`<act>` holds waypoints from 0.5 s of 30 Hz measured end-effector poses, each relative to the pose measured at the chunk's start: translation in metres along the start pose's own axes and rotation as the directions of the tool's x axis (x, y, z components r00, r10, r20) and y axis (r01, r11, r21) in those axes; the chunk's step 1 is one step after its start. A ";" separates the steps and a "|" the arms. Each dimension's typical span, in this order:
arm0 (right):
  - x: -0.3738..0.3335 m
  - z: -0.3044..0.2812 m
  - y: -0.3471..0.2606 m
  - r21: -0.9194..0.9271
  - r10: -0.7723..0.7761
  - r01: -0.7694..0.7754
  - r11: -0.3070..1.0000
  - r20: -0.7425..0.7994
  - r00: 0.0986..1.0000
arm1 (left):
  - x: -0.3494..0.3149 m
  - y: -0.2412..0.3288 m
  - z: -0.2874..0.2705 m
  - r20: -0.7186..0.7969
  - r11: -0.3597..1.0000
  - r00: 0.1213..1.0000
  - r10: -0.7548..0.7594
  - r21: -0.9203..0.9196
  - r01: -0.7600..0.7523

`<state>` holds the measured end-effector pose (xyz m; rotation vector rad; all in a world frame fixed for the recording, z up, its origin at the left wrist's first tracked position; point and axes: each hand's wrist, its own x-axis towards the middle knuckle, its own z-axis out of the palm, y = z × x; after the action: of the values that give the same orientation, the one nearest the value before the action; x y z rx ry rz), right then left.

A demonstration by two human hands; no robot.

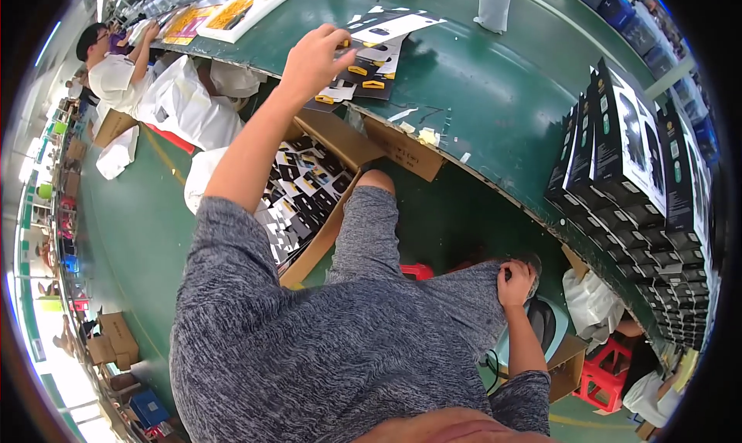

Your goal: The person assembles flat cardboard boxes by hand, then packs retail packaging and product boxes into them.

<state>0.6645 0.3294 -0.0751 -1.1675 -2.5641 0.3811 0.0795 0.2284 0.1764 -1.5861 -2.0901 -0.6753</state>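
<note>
My left hand [315,63] reaches over the green workbench, fingers apart, nothing seen in them. Right beside it lies a loose pile of flat printed card sheets [376,54] in black and white with yellow tabs. Whether the fingertips touch the pile I cannot tell. My right hand [516,284] rests low on my right knee with its fingers curled. A small dark spot shows between thumb and fingers; what it is I cannot make out. Under my left arm stands an open cardboard carton [318,246] filled with many small black and white printed card pieces.
Tall stacks of black and white boxes [630,145] stand on the bench [479,80] at the right. A white tray with yellow pieces [243,14] lies far left, near a seated person [116,76]. Red stools [604,373] and a white bag [593,304] are below right.
</note>
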 end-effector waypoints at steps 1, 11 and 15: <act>0.000 0.002 -0.002 -0.029 -0.005 0.006 1.000 0.027 1.000 | -0.011 0.011 -0.011 -0.001 1.000 1.000 0.006 0.005 -0.006; 0.075 -0.062 -0.217 0.969 -0.056 -0.238 0.065 0.242 0.969 | -0.221 0.199 -0.016 0.053 0.855 0.987 0.153 -0.509 -0.105; 0.076 -0.060 -0.203 0.956 -0.022 -0.243 0.166 0.250 0.968 | -0.219 0.220 -0.024 0.510 0.908 0.820 0.261 -0.417 -0.030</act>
<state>0.5009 0.2654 0.0646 -0.7092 -1.5494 1.9534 0.3486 0.0980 0.0901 -2.3921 -2.2783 -0.6610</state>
